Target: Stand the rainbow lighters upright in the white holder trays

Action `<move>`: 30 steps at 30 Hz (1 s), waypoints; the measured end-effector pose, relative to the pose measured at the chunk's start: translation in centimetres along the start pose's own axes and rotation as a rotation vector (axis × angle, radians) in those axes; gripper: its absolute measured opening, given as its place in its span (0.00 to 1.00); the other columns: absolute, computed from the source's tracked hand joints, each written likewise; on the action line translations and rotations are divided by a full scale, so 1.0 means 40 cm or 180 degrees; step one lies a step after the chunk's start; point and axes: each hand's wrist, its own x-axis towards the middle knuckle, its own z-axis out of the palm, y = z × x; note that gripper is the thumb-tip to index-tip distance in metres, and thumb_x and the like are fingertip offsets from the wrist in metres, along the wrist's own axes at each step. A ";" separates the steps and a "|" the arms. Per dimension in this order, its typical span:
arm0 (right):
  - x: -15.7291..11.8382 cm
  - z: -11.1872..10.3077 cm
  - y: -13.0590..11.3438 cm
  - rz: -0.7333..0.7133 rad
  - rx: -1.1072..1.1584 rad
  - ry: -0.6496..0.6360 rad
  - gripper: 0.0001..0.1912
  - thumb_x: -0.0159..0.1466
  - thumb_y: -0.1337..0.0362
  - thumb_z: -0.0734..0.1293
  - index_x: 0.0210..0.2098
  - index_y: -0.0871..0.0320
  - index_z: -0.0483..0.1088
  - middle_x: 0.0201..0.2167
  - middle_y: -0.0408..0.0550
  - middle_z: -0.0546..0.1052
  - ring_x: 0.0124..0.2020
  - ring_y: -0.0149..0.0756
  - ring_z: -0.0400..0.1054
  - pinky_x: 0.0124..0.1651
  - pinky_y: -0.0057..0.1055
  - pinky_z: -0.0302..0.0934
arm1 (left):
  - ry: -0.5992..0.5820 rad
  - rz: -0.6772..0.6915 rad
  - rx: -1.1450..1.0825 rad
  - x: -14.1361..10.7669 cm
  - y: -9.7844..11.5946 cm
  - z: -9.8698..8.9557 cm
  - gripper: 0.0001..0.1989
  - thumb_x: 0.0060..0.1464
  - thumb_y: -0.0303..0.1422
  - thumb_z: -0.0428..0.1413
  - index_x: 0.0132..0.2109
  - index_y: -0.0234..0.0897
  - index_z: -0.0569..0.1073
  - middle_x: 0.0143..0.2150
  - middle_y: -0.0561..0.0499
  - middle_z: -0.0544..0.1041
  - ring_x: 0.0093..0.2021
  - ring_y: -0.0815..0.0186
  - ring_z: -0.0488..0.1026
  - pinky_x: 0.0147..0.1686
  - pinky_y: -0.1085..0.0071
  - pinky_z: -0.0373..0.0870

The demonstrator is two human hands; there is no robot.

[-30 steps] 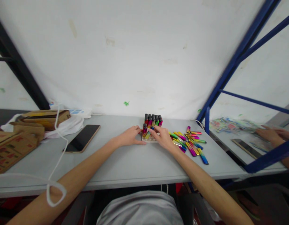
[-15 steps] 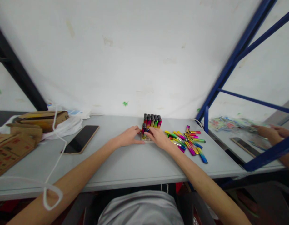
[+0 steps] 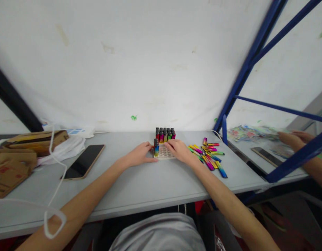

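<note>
While bracing the left edge of the pale tray (image 3: 164, 154) with the left hand (image 3: 140, 154), now showing a bluish lighter (image 3: 156, 151) upright at the front-left corner, nearest in a short file of black tops along that edge. A second ago, most likely tilted and pinched in the right hand (image 3: 179, 150); half a second ago, down low over the cells and mostly covered by fingers. Now apparently let go, with the right hand shifted to the tray's right side, fingers bent over the cells just in front of the rear block of standing lighters (image 3: 165, 135). Impossible to tell about anything between those fingertips. On the left, thumb and fingers spread wide around the tray's corner, with no lighter visibly held. More pale cells in sight than half a second ago, across the front and middle. For the work, judging from this, one more lighter set upright, with the front rows only begun and the rear ones dense. Position of the tray: on the grey tabletop (image 3: 119, 191), between both hands. Near the right wrist, a jumble of loose lighters (image 3: 208, 162), little altered.
</note>
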 end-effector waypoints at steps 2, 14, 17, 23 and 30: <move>-0.009 -0.032 0.051 0.0300 -0.0177 0.0113 0.19 0.79 0.57 0.59 0.39 0.59 0.76 0.35 0.50 0.80 0.36 0.38 0.72 0.43 0.31 0.59 | -0.0016 -0.0014 -0.0018 0.000 0.001 -0.001 0.34 0.55 0.62 0.61 0.50 0.35 0.79 0.48 0.40 0.78 0.48 0.50 0.76 0.53 0.58 0.74; -0.067 -0.108 0.205 0.0999 -0.0279 -0.0909 0.12 0.70 0.56 0.72 0.38 0.59 0.82 0.36 0.54 0.85 0.37 0.41 0.77 0.42 0.31 0.64 | -0.0015 -0.0046 -0.0023 0.001 0.000 0.001 0.34 0.54 0.62 0.61 0.49 0.35 0.79 0.48 0.40 0.78 0.47 0.50 0.76 0.52 0.57 0.75; -0.060 -0.103 0.196 0.0955 -0.0355 -0.0658 0.12 0.73 0.59 0.68 0.40 0.59 0.82 0.37 0.56 0.85 0.38 0.43 0.77 0.43 0.31 0.63 | -0.0004 -0.0046 -0.0028 0.001 -0.001 0.003 0.34 0.53 0.63 0.61 0.49 0.35 0.79 0.48 0.40 0.78 0.48 0.49 0.76 0.53 0.57 0.75; -0.043 -0.100 0.155 0.0844 0.0086 0.0026 0.21 0.78 0.54 0.58 0.54 0.57 0.79 0.41 0.55 0.85 0.43 0.45 0.78 0.48 0.34 0.63 | 0.0001 -0.0033 -0.0015 0.002 0.003 -0.001 0.33 0.53 0.62 0.61 0.49 0.35 0.80 0.48 0.40 0.79 0.48 0.49 0.77 0.53 0.58 0.74; -0.023 -0.057 0.085 0.1025 0.1261 0.0354 0.23 0.72 0.48 0.61 0.54 0.57 0.75 0.27 0.41 0.77 0.26 0.35 0.67 0.32 0.29 0.61 | -0.0047 -0.0001 0.0081 0.003 -0.001 0.002 0.34 0.55 0.62 0.60 0.51 0.35 0.79 0.48 0.40 0.78 0.48 0.50 0.77 0.53 0.59 0.74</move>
